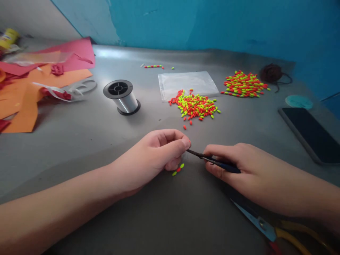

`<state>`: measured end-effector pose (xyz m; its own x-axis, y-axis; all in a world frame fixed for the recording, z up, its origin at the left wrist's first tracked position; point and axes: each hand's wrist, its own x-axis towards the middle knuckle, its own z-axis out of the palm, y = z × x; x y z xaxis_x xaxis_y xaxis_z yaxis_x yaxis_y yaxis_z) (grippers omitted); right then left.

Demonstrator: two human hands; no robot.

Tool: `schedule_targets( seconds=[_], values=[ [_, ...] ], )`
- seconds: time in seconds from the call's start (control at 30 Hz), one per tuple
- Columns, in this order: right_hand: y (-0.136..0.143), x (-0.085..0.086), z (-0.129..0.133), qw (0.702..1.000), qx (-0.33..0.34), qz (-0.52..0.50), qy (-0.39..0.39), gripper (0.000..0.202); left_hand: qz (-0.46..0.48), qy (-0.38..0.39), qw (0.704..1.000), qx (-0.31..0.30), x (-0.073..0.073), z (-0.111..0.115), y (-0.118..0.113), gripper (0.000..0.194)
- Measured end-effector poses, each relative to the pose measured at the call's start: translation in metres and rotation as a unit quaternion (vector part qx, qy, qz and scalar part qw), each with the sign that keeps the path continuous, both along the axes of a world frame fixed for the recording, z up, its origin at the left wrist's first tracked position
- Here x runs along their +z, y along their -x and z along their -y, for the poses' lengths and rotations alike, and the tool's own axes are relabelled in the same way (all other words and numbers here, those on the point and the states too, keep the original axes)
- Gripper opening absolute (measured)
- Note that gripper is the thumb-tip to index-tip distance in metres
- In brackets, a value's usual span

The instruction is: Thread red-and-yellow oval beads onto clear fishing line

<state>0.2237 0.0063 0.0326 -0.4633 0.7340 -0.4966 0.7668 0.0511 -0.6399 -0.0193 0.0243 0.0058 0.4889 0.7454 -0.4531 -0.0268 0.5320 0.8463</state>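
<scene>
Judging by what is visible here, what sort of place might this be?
Probably a craft worktable, at home or in a workshop; the view cannot settle which. Two piles of red and yellow-green beads, a spool of pale line and pieces of orange paper suggest it.

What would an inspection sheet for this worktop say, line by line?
Surface: grey tabletop, shiny near the wall.
Job's things: nearer bead pile and farther bead pile, both red and yellow-green; three beads in a row; spool of clear line.
Clutter: orange paper, scissors, phone, dark yarn ball.
Hands: left hand pinched, its grip mostly hidden; right hand holding pliers.
Cables: nothing seen.
Surroundings: blue wall.
</scene>
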Motion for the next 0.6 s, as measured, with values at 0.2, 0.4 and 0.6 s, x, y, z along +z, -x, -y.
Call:
schedule_targets(
  seconds=[0.2, 0.4, 0.6],
  values=[
    [0.0, 0.001, 0.004, 1.0, -0.008, 0.023, -0.014, 0.031, 0.01, 0.006, 1.0, 0.012, 0.0, 0.001, -0.001, 0.024],
    [-0.017, 0.0, 0.004, 0.993, -0.003, 0.091, -0.073, 0.036, 0.052, 0.038, 0.997, 0.041, 0.002, -0.002, -0.002, 0.027],
    [-0.021, 0.005, -0.008, 0.992, -0.04, 0.081, -0.093, 0.032, 0.031, 0.017, 0.999, 0.02, 0.002, 0.001, 0.0, 0.025]
  ],
)
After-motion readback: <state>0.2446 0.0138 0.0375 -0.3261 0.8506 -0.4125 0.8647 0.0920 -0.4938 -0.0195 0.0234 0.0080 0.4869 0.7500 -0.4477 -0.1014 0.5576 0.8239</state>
